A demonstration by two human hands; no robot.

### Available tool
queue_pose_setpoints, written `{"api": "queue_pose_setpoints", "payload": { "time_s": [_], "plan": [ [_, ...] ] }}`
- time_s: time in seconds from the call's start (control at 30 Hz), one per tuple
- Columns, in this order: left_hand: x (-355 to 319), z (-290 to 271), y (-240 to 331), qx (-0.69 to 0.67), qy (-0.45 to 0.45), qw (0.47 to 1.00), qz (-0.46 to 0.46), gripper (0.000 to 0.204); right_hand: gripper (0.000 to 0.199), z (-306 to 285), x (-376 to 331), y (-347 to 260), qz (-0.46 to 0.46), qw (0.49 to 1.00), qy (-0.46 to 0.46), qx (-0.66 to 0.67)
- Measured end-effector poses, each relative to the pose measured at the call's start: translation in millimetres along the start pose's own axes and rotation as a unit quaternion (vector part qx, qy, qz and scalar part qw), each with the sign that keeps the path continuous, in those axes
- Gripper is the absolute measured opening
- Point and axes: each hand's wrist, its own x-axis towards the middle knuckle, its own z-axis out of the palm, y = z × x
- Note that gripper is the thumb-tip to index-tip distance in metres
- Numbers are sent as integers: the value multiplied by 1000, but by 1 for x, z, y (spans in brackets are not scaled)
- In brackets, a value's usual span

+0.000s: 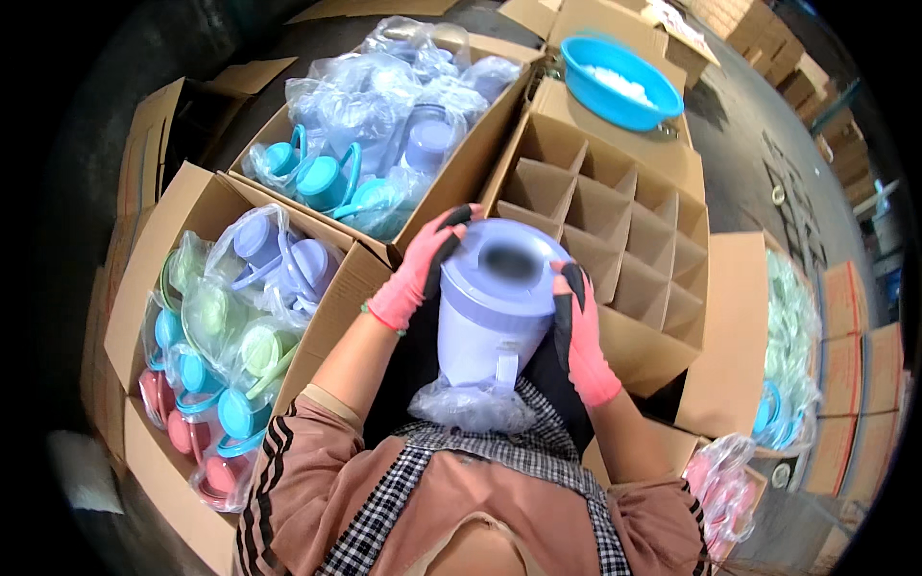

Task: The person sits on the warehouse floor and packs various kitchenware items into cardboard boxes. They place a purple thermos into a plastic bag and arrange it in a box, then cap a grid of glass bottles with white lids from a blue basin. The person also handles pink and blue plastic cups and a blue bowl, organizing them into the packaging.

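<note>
A large lavender plastic jug [485, 331] with a wide round collar and a dark opening at the top is upright in front of my lap. My left hand [423, 264], in a pink glove with black fingers, grips its collar from the left. On the other side my right hand [581, 336], gloved the same way, presses its fingers against the collar's right edge. A small pale handle or clip shows low on the jug's near side. Crumpled clear plastic wrap [471, 406] bunches around its base.
At right, a cardboard box [663, 360] has divider cells. Behind it a blue basin [615, 110] holds white pieces. The far-left box [523, 82] contains bagged lavender and turquoise items; the nearer left box [125, 336] holds bagged multicoloured lids. More bagged green pieces [789, 336] lie right.
</note>
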Motion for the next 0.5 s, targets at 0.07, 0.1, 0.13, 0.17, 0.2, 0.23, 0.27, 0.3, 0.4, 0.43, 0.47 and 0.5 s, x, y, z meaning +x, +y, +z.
{"api": "queue_pose_setpoints", "payload": {
  "time_s": [0.07, 0.1, 0.13, 0.17, 0.2, 0.23, 0.27, 0.3, 0.4, 0.43, 0.47, 0.5],
  "plan": [
    [-5, 17, -4, 100, 124, 987, 7, 45, 31, -11, 19, -6, 184, 919, -20, 349],
    [-14, 39, -2, 176, 206, 962, 19, 47, 34, -25, 41, -4, 173, 912, -70, 365],
    [-33, 67, -1, 312, 211, 917, 132, 42, 35, -23, 54, 1, 190, 919, 16, 345],
    [-45, 85, 10, 439, 187, 859, 187, 41, 36, -21, 63, 6, 205, 918, 100, 324],
    [-41, 77, 13, 401, 169, 882, 180, 43, 36, -30, 63, 14, 138, 905, -186, 358],
    [-42, 60, 13, 362, 165, 903, 160, 45, 36, -4, 34, -40, 116, 954, -61, 268],
    [-34, 46, 23, 216, 84, 970, 74, 48, 34, -10, 22, -33, 110, 976, -69, 176],
    [-24, 32, 11, 47, 36, 997, 44, 51, 34, -14, 14, -28, 98, 988, -83, 83],
    [-3, 4, 1, -62, -153, 985, -54, 57, 30, -19, -15, -33, 44, 995, -82, -39],
    [-3, 9, -5, -107, -140, 984, -38, 55, 31, -21, -16, -31, 49, 995, -70, -54],
    [2, 9, -32, -257, -135, 951, -106, 53, 35, -21, -11, -37, 38, 996, -57, -65],
    [8, 7, -61, -405, -135, 887, -174, 51, 39, -24, 0, -49, -141, 961, -42, -234]
  ]
}}
